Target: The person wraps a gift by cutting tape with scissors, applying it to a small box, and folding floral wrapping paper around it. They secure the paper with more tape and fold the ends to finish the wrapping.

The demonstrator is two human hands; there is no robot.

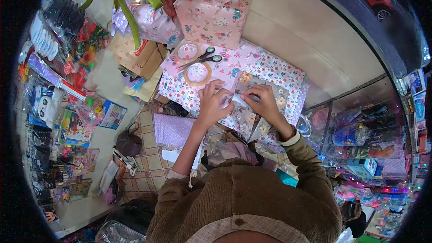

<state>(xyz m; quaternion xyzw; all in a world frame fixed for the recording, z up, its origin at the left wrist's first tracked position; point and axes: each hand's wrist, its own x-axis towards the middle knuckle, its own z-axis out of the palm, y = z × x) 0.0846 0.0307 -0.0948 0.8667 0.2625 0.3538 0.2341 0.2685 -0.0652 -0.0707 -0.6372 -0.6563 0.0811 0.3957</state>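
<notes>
Both my hands work at a small whitish folded piece point(240, 101), paper or plastic by its look. My left hand point(213, 104) is closed, its thumb and forefinger pinching the piece's left edge while the other fingers curl. From the other side my right hand point(264, 104) pinches the same piece between thumb and fingers. Beneath them lies grey wrapping paper with cream flowers point(245, 123), partly hidden by the hands. It rests on white flowered paper point(279, 74) covering the work surface. Black-handled scissors point(204, 58) lie beyond, between two tape rolls, one upper point(187, 51) and one lower point(197, 74).
A box wrapped in pink floral paper point(211, 13) stands at the back. Green ribbons point(119, 4) hang at the upper left. Brown paper bags point(139, 58) lie to the left. Packaged goods line both sides, and lilac paper point(171, 129) sits below the surface's left edge.
</notes>
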